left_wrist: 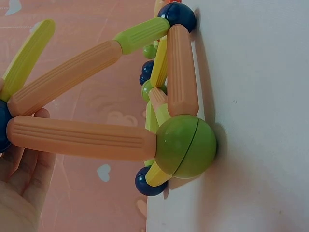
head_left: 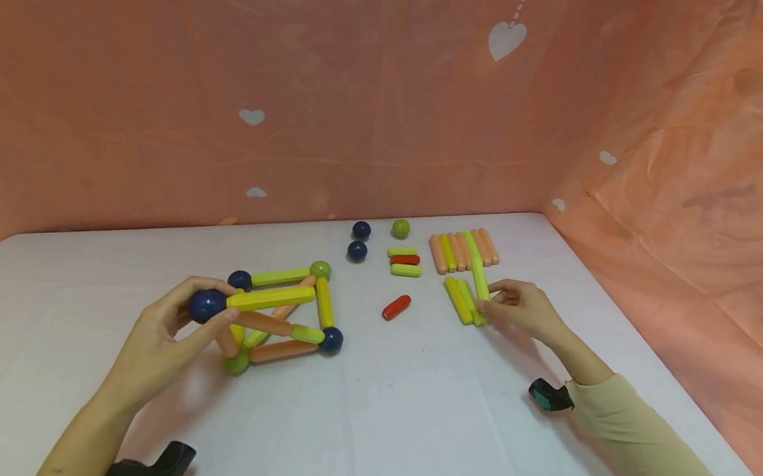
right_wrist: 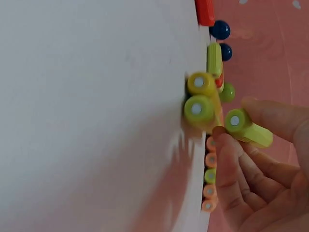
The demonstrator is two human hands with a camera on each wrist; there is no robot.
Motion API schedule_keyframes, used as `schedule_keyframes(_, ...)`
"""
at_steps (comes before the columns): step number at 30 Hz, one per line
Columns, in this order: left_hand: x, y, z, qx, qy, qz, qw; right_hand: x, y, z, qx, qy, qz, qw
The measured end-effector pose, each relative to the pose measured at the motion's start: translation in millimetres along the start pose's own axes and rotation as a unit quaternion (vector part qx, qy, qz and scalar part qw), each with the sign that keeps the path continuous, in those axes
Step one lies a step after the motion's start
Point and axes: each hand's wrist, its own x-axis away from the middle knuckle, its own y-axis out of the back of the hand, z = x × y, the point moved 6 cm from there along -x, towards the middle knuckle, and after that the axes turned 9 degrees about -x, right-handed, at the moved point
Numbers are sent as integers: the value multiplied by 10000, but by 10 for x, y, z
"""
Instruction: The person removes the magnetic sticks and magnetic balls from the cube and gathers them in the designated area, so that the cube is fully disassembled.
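Note:
My left hand (head_left: 151, 349) grips a dark blue ball (head_left: 207, 306) between thumb and fingers, raised above the table. From this ball a yellow stick (head_left: 272, 299) juts out to the right, its far end free in the left wrist view. Orange sticks (left_wrist: 82, 137) slope from the held ball down to a base of sticks and balls, meeting a green ball (left_wrist: 186, 145) and, through a short green stick (left_wrist: 142, 36), a blue ball (left_wrist: 177, 17). My right hand (head_left: 525, 309) pinches a yellow-green stick (head_left: 481, 282) by its near end, above a yellow stick (head_left: 457, 301) and another yellow-green one.
Behind the right hand lies a row of mostly orange sticks (head_left: 438, 254). Short green and red pieces (head_left: 405, 260) lie mid-table, with a lone red piece (head_left: 397, 307) nearer. Two blue balls (head_left: 357, 251) and a green ball (head_left: 401, 228) sit toward the back, before a pink curtain (head_left: 372, 119).

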Motion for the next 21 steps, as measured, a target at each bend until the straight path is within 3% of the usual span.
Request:
schedule_keyframes(9,4,-8,38,-49,145,59,9999,-6,-19,-160,121,-223,306,9992)
schedule_keyframes(15,1,7,26,-39,88,35,9999,-12,-15,-100,465,1,321,9984)
schedule_keyframes(21,0,-4,35,-58,199,120,9997,-24,-3,26,565,237,-81,9981)
